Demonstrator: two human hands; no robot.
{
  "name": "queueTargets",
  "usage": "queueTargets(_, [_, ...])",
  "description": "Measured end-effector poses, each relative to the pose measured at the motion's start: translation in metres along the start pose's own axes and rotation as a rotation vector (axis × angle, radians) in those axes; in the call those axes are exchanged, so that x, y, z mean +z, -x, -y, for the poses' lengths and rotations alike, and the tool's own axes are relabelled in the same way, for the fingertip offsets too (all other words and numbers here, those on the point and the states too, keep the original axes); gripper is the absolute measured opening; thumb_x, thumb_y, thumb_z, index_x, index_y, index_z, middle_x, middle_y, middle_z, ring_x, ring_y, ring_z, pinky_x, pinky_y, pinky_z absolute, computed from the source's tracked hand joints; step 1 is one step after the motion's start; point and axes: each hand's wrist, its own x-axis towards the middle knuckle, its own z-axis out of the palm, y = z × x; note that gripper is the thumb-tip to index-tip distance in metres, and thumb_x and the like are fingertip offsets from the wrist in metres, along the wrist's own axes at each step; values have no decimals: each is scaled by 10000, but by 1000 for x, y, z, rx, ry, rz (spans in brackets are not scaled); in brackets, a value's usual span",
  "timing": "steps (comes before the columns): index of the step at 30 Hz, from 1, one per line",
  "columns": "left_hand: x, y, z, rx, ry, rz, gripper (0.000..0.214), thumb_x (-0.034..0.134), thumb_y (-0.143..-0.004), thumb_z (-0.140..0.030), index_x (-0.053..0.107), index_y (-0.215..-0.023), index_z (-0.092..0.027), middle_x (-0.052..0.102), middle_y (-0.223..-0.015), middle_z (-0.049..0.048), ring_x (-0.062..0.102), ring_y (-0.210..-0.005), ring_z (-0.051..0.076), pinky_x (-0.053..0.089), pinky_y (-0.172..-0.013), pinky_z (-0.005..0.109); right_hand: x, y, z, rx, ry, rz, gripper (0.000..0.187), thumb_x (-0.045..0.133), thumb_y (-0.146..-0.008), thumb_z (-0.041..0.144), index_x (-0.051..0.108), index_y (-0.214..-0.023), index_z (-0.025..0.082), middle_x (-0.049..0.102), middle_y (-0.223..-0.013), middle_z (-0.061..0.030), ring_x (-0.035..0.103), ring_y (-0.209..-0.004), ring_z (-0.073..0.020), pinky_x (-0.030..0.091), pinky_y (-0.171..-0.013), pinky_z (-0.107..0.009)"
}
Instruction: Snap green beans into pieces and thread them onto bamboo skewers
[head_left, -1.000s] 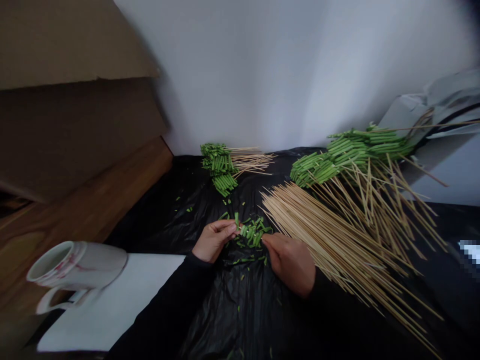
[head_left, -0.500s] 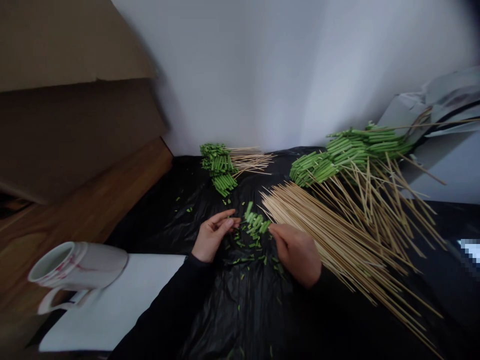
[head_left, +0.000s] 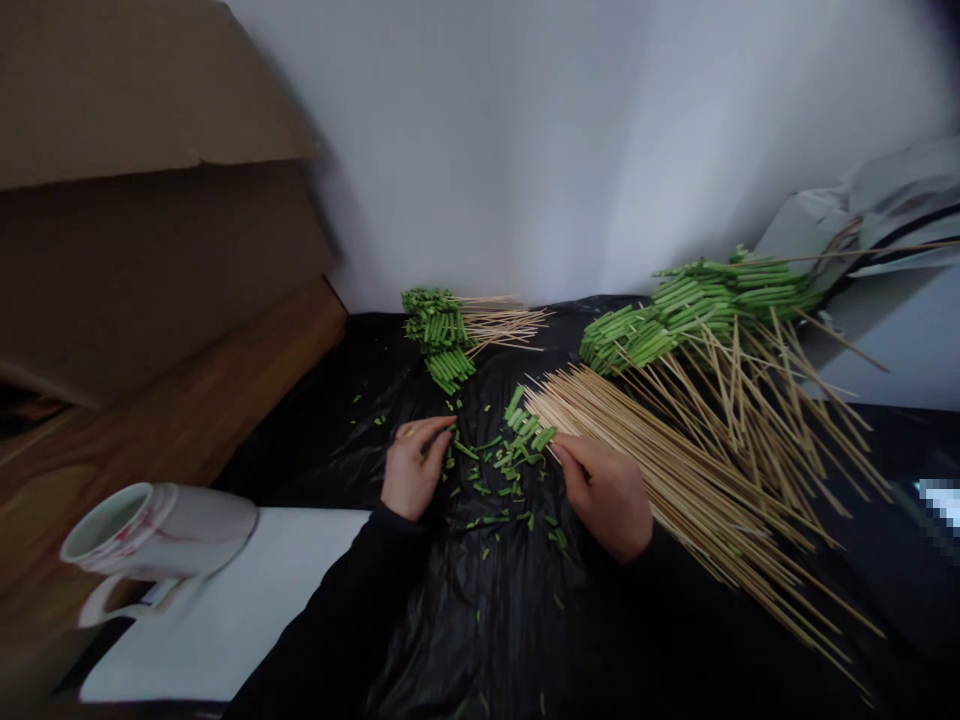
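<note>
At the right of the pile of loose cut green stem pieces (head_left: 491, 490), my right hand (head_left: 607, 490) is closed in a pinch at the end of a short row of green stem pieces (head_left: 527, 425). They lie side by side as if on a skewer, though the skewer itself is hard to see. My left hand (head_left: 412, 470) is to the left of the row, thumb and forefinger pressed together near a thin green strip (head_left: 466, 451). I cannot make out what is between those fingertips. Under both hands lies black plastic sheeting (head_left: 465, 600).
Bare wooden skewers (head_left: 660, 460) lie in a bundle beside my right hand. Two stacks of skewered green stems, a small one (head_left: 439, 330) and a large one (head_left: 697, 300), lie by the wall. At left are a mug (head_left: 172, 525), a white sheet (head_left: 247, 600) and a cardboard box (head_left: 150, 240).
My left hand has drawn back slightly left, its fingers now closer together. My right hand has shifted a little right and up with the row of green pieces.
</note>
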Motion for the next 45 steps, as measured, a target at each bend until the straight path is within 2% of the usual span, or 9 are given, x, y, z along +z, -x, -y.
queueTargets(7, [-21,-10,21,-204,52,-109,259,541,-866,-345,721,-943,-176,734,-972,66,650,-943,221,461,-875,335,2,2,-1,-15,18,-16,251,427,-941,212,676,-951,190,709,-853,-59,649,-787,-179,458,-705,-286])
queueTargets(17, [14,3,-1,172,-94,235,270,514,-914,-257,665,-1137,-232,696,-1093,67,550,-1087,226,413,-948,398,4,4,0,-26,23,-7,239,435,-938,197,673,-956,195,700,-839,-50,643,-778,-174,449,-702,-281])
queueTargets(21, [10,2,8,177,-134,213,314,455,-916,-143,664,-1128,-245,688,-1093,61,547,-1085,212,410,-945,395,5,6,0,-25,35,16,238,432,-946,204,669,-969,186,690,-825,-50,639,-770,-173,444,-704,-279])
queueTargets(26, [8,2,13,167,-214,229,172,652,-821,-218,724,-976,-225,698,-951,66,553,-995,238,426,-895,397,6,8,1,-26,25,42,243,428,-951,203,669,-949,173,684,-830,-57,640,-794,-170,439,-725,-269])
queueTargets(30, [10,2,7,149,-249,252,93,656,-820,-231,742,-857,-233,688,-865,58,548,-952,238,425,-857,386,5,7,2,-20,5,37,238,434,-947,199,670,-954,167,678,-811,-53,639,-776,-171,436,-716,-266])
queueTargets(33, [6,0,3,120,-154,183,94,637,-830,-228,731,-834,-227,698,-862,49,568,-931,226,417,-880,380,5,6,4,-14,-33,36,228,443,-941,194,669,-932,168,682,-812,-50,642,-773,-171,438,-715,-267])
queueTargets(37, [0,-2,-2,-99,199,76,117,688,-777,-292,732,-831,-198,723,-858,48,621,-846,212,450,-831,349,7,6,6,-12,-93,38,212,457,-929,182,667,-902,177,694,-819,-44,648,-765,-168,449,-718,-266])
queueTargets(42, [6,0,-5,-542,862,133,371,813,-620,-388,741,-907,-165,749,-811,67,659,-732,178,475,-649,266,8,8,8,-14,-114,54,206,464,-927,181,668,-902,182,706,-837,-39,656,-772,-166,459,-718,-272])
queueTargets(45, [9,2,-7,-636,985,146,371,842,-579,-374,747,-872,-168,752,-793,61,664,-730,166,481,-667,259,9,8,7,-7,-101,61,211,465,-926,184,672,-889,184,704,-824,-41,657,-766,-170,463,-715,-278])
